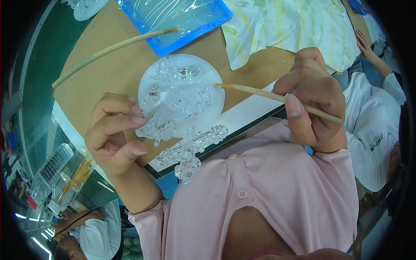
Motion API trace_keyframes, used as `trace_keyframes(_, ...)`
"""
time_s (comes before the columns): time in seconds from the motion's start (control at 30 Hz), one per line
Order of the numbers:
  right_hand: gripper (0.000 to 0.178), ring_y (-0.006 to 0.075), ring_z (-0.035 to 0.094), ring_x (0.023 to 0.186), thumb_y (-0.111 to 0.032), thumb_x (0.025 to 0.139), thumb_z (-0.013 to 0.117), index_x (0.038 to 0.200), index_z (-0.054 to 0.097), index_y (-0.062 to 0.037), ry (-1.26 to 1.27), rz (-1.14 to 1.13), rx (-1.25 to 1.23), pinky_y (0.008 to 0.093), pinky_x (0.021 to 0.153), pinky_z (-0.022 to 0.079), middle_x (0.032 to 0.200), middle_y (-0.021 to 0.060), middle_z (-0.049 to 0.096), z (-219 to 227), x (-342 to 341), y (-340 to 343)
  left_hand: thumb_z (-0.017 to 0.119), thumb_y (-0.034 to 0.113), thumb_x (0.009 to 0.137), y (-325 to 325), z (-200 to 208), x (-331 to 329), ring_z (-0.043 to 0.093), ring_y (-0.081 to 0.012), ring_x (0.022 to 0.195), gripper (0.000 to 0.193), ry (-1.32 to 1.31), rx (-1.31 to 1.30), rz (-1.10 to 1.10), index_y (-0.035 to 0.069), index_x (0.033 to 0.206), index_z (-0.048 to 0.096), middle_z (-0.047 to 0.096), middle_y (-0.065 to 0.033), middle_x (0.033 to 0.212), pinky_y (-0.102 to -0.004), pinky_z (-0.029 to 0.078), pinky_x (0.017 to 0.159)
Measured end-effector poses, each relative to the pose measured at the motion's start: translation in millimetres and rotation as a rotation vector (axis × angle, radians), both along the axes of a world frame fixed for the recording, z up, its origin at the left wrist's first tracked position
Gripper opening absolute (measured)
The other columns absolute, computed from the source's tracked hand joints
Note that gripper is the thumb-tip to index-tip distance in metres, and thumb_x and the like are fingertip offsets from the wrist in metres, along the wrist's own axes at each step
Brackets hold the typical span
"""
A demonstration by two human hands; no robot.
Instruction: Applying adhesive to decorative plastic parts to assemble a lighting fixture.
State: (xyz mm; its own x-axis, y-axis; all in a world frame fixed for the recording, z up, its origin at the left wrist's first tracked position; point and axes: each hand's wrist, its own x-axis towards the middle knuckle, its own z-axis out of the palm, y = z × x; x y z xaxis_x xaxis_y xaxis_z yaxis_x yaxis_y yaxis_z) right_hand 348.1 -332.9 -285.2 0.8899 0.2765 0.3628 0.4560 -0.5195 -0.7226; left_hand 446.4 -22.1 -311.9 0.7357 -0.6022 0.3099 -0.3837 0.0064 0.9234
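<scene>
My right hand [312, 95] grips a thin wooden brush [255, 92], with its bristle tip at the right rim of a round white plate [215, 106]. Several clear, faceted plastic pieces [173, 93] are heaped on the plate. My left hand [117, 130] is half curled at the plate's lower left, thumb apart from the fingers. Its fingertips are close to a clear piece [159, 125]; whether they touch it I cannot tell. A long clear cross-shaped piece [190, 145] reaches from the plate past the table's near edge.
A blue tray [162, 48] holding clear liquid stands behind the plate, a second brush [110, 50] resting on its rim. Yellow-stained white cloth [286, 30] lies at the back right. Clear plastic containers [69, 173] are at left. Other people sit at right and lower left.
</scene>
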Motion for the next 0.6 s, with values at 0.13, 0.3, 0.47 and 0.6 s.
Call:
trace_keyframes(0.13, 0.012, 0.0146, 0.040, 0.058, -0.004, 0.085, 0.050, 0.093, 0.042, -0.0074, -0.012, -0.030, -0.001, 0.0392, 0.078, 0.033, 0.073, 0.0104, 0.061, 2.3, -3.9, 1.3, 0.082, 0.031, 0.062, 1.9, -1.3, -0.4, 0.056, -0.0229, 0.080, 0.042, 0.001, -0.004, -0.001, 0.000, 0.085, 0.067, 0.059, -0.0118, 0.085, -0.0388, 0.045, 0.081)
trace_keyframes(0.3, 0.012, 0.0147, 0.040, 0.058, -0.004, 0.085, 0.050, 0.093, 0.041, -0.0071, -0.053, -0.055, -0.011, 0.0387, 0.076, 0.034, 0.073, 0.0114, 0.061, -0.6, -4.4, 6.7, 0.081, 0.027, 0.062, 1.1, -0.4, -3.5, 0.056, -0.0241, 0.085, 0.041, 0.017, -0.012, 0.037, -0.001, 0.088, 0.067, 0.060, -0.0131, 0.087, -0.0388, 0.044, 0.084)
trace_keyframes(0.47, 0.011, 0.0138, 0.042, 0.058, -0.005, 0.086, 0.050, 0.093, 0.042, -0.0069, -0.105, -0.088, 0.019, 0.0378, 0.074, 0.035, 0.072, 0.0134, 0.061, 5.5, -15.6, 4.0, 0.079, 0.027, 0.065, -1.0, -0.1, -4.2, 0.055, -0.0245, 0.088, 0.041, 0.036, -0.011, 0.018, -0.002, 0.090, 0.066, 0.060, -0.0136, 0.090, -0.0384, 0.043, 0.086)
trace_keyframes(0.6, 0.007, 0.0126, 0.046, 0.059, -0.009, 0.090, 0.048, 0.093, 0.043, -0.0059, -0.153, -0.225, 0.089, 0.0377, 0.072, 0.035, 0.070, 0.0145, 0.060, 16.0, -28.4, -1.0, 0.077, 0.033, 0.071, 5.3, -1.5, -6.7, 0.054, -0.0242, 0.093, 0.044, 0.036, 0.010, 0.010, -0.003, 0.094, 0.064, 0.058, -0.0136, 0.096, -0.0379, 0.042, 0.088)
